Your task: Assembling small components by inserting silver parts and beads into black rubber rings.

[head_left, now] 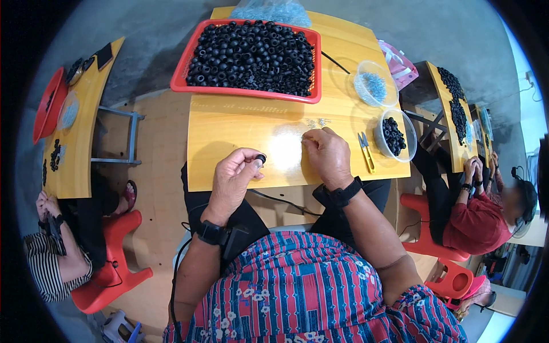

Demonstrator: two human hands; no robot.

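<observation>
My left hand (235, 174) pinches a small round hollow black plastic part (261, 158) between thumb and fingertips, just above the table's near edge. My right hand (330, 154) is closed, its fingertips together at the table top; what they hold, if anything, is hidden. Just beyond those fingertips lies a little group of small shiny pieces (318, 123), too small to name. To the right of this hand rest yellow-handled thread snips (366, 153). Next to them stands a clear round tub (409, 143) with black parts in it.
A red plastic basket (177, 80) heaped with black parts fills the far side of the yellow table (229, 126). A tub (360, 94) of small bluish pieces stands at the far right, a clear bag (271, 12) behind the basket. Co-workers sit at tables (80, 143) on both sides.
</observation>
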